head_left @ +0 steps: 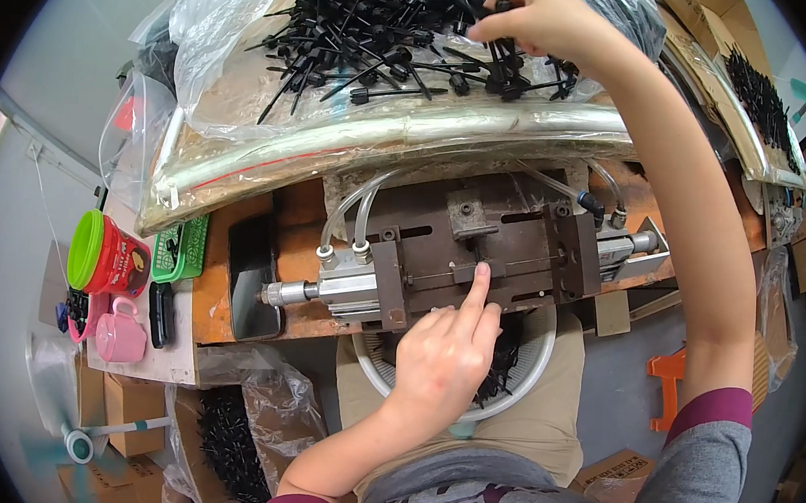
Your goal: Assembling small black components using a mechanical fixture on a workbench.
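Workbench with metal jig [480,249], left hand [447,351] forefinger on it, right hand [529,13] pinching black pins [384,29] beyond

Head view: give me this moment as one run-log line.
left hand: forefinger on metal press | right hand: picking from black plastic pins | white bowl: in lap

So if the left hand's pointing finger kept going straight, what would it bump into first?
The left hand points its index finger up the picture, tip already on the thin rod across the metal jig. Going on, it would probably meet the raised grey block just beyond, though depth is hard to judge.
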Demonstrator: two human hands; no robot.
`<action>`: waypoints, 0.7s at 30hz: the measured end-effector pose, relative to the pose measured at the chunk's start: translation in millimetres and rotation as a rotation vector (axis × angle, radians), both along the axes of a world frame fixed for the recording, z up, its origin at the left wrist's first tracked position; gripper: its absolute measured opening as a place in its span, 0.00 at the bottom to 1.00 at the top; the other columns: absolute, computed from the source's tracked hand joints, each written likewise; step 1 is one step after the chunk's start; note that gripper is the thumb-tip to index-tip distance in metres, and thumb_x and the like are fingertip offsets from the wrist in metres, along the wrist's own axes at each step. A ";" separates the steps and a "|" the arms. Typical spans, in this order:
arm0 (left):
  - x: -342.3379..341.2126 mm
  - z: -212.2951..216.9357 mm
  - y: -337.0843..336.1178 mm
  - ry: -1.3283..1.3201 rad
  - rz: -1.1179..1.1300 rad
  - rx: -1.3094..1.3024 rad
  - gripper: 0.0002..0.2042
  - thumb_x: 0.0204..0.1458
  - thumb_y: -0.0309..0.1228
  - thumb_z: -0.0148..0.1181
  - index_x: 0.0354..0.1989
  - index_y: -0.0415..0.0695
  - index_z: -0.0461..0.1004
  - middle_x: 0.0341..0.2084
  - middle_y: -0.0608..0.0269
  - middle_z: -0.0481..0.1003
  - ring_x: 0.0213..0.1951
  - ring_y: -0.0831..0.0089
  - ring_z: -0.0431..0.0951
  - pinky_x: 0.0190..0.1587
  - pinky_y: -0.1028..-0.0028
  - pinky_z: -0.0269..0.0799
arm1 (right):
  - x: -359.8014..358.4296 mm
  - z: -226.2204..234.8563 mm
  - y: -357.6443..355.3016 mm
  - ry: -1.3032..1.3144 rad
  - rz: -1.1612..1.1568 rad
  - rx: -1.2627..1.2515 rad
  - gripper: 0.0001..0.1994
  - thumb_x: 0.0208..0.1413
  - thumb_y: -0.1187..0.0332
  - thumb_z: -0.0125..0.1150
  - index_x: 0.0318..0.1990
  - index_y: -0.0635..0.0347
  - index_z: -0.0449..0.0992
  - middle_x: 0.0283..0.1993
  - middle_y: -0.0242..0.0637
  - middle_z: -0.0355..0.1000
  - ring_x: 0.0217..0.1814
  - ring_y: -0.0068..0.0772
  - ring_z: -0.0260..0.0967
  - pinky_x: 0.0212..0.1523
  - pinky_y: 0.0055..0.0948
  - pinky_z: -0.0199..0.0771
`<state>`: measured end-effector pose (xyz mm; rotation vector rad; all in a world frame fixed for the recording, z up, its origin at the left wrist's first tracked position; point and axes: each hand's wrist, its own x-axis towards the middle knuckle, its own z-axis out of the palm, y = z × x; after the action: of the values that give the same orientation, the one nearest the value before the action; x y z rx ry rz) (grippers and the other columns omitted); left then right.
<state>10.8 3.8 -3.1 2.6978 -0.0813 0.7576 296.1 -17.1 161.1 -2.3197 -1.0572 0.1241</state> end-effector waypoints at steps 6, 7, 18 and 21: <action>-0.3 2.3 0.9 0.079 0.016 0.011 0.14 0.42 0.30 0.74 0.37 0.40 0.80 0.55 0.48 0.78 0.24 0.66 0.82 0.30 0.74 0.77 | 30.6 -27.1 -21.1 0.403 0.054 0.520 0.14 0.55 0.61 0.71 0.39 0.64 0.82 0.30 0.33 0.77 0.28 0.19 0.72 0.31 0.20 0.75; -0.4 1.9 0.7 0.076 0.012 0.013 0.14 0.43 0.30 0.74 0.37 0.41 0.80 0.55 0.48 0.78 0.24 0.66 0.81 0.29 0.74 0.77 | 34.4 -32.4 -27.2 0.373 0.075 0.575 0.15 0.57 0.60 0.71 0.43 0.61 0.83 0.34 0.31 0.78 0.30 0.16 0.73 0.32 0.16 0.77; 41.8 76.3 44.9 -0.423 0.085 -0.266 0.26 0.41 0.24 0.77 0.53 0.42 0.79 0.52 0.55 0.79 0.44 0.67 0.81 0.42 0.73 0.78 | -58.4 -35.8 -60.9 0.730 0.293 0.763 0.11 0.59 0.63 0.68 0.40 0.63 0.81 0.36 0.31 0.79 0.32 0.19 0.72 0.33 0.21 0.72; 43.8 77.5 40.2 -0.414 -0.079 -0.211 0.24 0.42 0.19 0.74 0.52 0.42 0.81 0.47 0.57 0.79 0.42 0.66 0.81 0.44 0.70 0.78 | -99.0 -53.5 -72.6 0.896 0.298 0.680 0.14 0.62 0.61 0.65 0.44 0.64 0.79 0.39 0.30 0.78 0.35 0.16 0.72 0.34 0.19 0.72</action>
<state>54.6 44.0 74.3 2.2911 -0.1929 1.2138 197.2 -89.8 107.6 -1.2510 -0.7753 0.7184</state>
